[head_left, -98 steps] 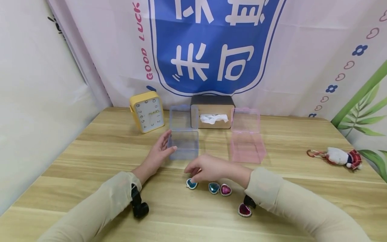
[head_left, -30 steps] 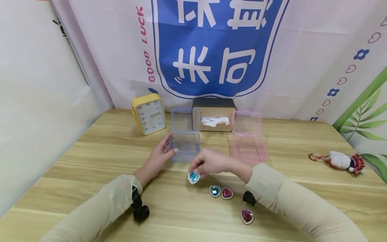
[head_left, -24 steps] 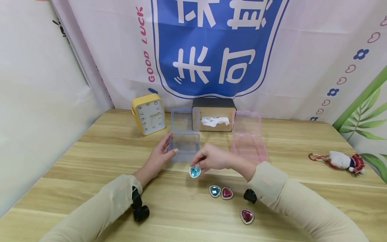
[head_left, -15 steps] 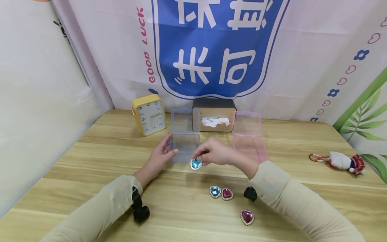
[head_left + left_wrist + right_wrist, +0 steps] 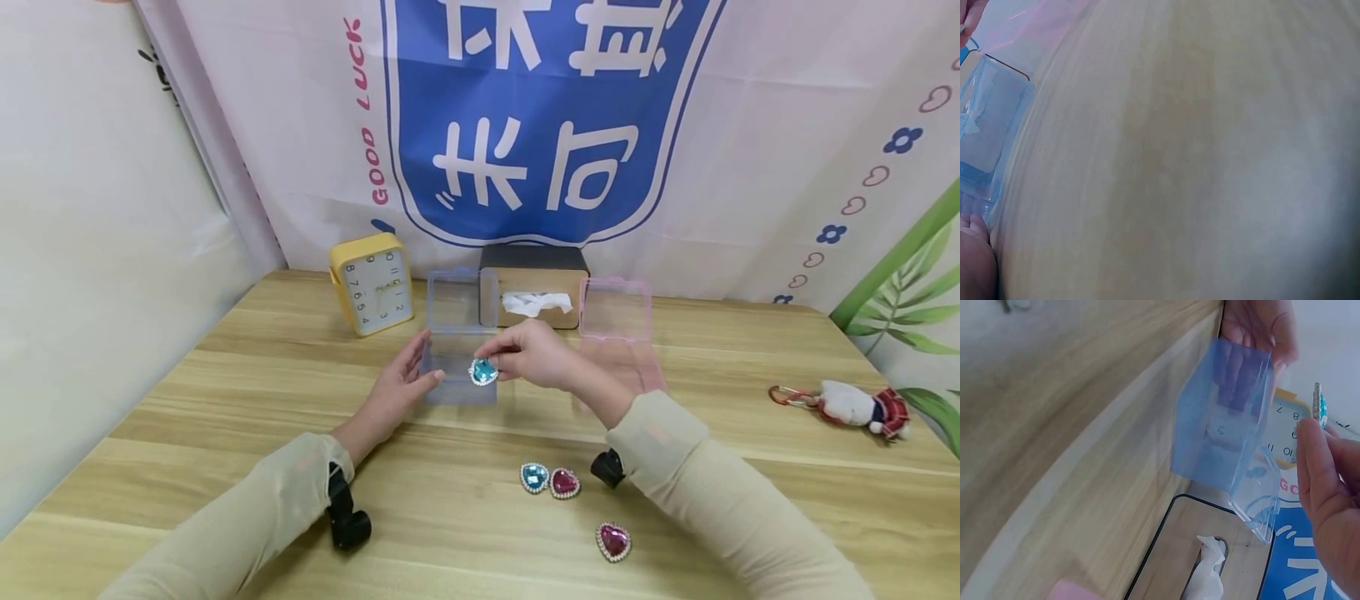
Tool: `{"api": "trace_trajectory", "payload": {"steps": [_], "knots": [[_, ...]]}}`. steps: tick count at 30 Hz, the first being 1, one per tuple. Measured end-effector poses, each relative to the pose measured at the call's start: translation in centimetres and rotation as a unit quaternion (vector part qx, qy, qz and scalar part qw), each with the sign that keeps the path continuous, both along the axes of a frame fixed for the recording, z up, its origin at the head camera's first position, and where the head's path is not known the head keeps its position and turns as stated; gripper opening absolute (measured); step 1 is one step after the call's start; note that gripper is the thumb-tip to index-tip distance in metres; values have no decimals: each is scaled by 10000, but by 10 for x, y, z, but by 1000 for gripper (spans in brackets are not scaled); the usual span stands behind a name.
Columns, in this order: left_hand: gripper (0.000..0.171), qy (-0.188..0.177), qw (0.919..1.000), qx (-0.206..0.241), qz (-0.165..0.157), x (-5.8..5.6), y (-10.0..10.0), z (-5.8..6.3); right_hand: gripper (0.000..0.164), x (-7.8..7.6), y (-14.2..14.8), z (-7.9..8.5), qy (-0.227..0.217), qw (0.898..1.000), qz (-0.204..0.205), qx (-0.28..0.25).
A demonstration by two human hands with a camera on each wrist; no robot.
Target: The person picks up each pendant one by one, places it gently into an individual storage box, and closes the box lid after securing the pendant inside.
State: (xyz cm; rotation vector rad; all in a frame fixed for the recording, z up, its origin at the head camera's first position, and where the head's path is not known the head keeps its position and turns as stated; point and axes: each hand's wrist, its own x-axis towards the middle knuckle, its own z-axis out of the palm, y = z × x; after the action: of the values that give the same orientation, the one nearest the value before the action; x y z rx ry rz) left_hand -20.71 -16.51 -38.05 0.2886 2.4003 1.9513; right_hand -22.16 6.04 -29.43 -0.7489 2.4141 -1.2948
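My right hand point(image 5: 538, 357) pinches a blue heart-shaped gem point(image 5: 483, 372) with a pearly rim. In the head view the gem overlaps the right part of a clear blue plastic box point(image 5: 459, 393), whose lid stands raised. The right wrist view shows the gem point(image 5: 1320, 406) edge-on at the fingertips, held above the height of the box point(image 5: 1222, 425). My left hand point(image 5: 393, 393) rests at the box's left side, fingers extended and thumb by its front. On the table lie another blue heart gem point(image 5: 535, 477), a pink one point(image 5: 564, 483) beside it and a second pink heart point(image 5: 613, 542).
Right of the blue box stands a pink clear box point(image 5: 618, 362), lid up, partly behind my right arm. Behind are a tissue box point(image 5: 535, 279) and a yellow clock point(image 5: 372, 287). A plush keychain point(image 5: 851, 404) lies at the table's right. A printed curtain point(image 5: 750, 167) backs the table.
My right hand picked the blue heart gem up from the table and moved it up and forward to the blue box. The left hand stays at the box's side.
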Motion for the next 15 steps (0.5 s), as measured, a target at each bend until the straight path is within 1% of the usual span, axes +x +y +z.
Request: {"api": "trace_trajectory", "payload": {"steps": [3, 10, 15], "knots": [[73, 10, 10000, 2, 8, 1, 0, 1, 20, -3, -2, -2, 45, 9999, -125, -17], [74, 22, 10000, -37, 47, 2, 1, 1, 19, -10, -8, -8, 417, 9985, -321, 113], [73, -6, 10000, -45, 43, 1, 1, 0, 20, -11, -14, -10, 415, 9976, -524, 164]]}}
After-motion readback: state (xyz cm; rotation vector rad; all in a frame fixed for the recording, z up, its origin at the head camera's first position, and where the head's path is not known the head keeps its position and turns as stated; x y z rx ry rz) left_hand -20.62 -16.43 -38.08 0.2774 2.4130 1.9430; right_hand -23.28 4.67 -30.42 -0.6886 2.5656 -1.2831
